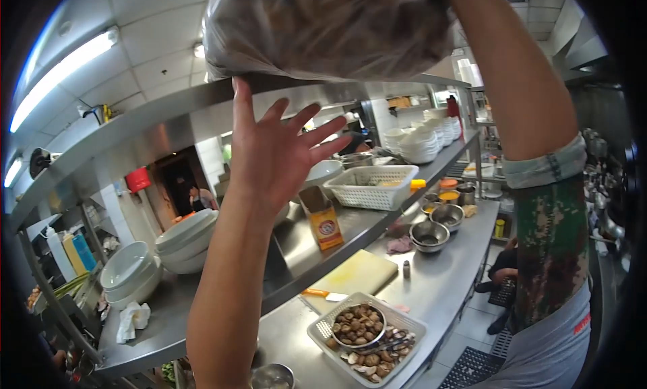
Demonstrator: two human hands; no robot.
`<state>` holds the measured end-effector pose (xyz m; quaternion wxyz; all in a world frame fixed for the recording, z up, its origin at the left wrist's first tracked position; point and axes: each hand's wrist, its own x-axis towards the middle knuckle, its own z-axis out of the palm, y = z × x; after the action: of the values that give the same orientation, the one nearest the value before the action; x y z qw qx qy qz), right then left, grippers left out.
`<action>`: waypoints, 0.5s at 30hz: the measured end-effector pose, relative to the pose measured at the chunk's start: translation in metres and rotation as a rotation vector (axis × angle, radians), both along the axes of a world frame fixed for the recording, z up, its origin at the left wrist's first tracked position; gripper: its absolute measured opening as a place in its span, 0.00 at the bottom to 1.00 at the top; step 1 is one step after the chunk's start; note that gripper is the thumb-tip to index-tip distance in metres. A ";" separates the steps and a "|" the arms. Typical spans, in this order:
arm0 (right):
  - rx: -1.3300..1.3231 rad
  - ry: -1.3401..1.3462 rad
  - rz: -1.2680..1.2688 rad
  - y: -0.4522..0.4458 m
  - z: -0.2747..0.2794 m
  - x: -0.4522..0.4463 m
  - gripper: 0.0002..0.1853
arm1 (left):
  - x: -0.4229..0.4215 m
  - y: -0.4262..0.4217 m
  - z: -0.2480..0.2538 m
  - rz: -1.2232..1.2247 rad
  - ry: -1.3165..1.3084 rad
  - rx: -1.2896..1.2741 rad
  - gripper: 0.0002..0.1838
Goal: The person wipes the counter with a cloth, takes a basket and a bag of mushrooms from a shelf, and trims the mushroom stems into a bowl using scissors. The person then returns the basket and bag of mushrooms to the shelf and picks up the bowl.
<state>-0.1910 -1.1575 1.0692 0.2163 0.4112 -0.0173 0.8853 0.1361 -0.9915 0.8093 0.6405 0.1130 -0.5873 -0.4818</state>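
Note:
A large clear plastic bag [330,32] with brown contents fills the top of the view, at the upper steel shelf's edge. Raised just below it is my left hand [280,136], its fingers spread and nothing in them. My right arm reaches up beside the bag on the right, and its hand lies beyond the top of the frame. Down on the steel counter, a white basket [317,332] holds sliced mushrooms and a metal bowl of whole brown mushrooms [358,324].
Steel shelving [296,274] crosses the view, bearing stacked white bowls [131,274], an orange box [325,228] and a white basket [374,195]. A knife [325,294] lies by a cutting board [357,273]. Another person [202,199] stands behind the shelving; someone's hand shows at right.

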 end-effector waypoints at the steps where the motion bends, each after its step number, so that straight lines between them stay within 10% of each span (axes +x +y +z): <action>1: 0.043 0.009 -0.010 0.002 -0.019 -0.026 0.06 | -0.013 -0.003 -0.001 -0.091 0.011 -0.019 0.58; 15: 0.535 -0.020 -0.044 0.109 -0.317 -0.189 0.10 | -0.100 0.058 -0.206 -0.694 0.413 -0.029 0.34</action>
<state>-0.3804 -1.0487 0.7522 0.1189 0.4443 -0.2618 0.8485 0.0358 -0.9337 0.6038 0.5461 -0.2003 -0.4562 -0.6735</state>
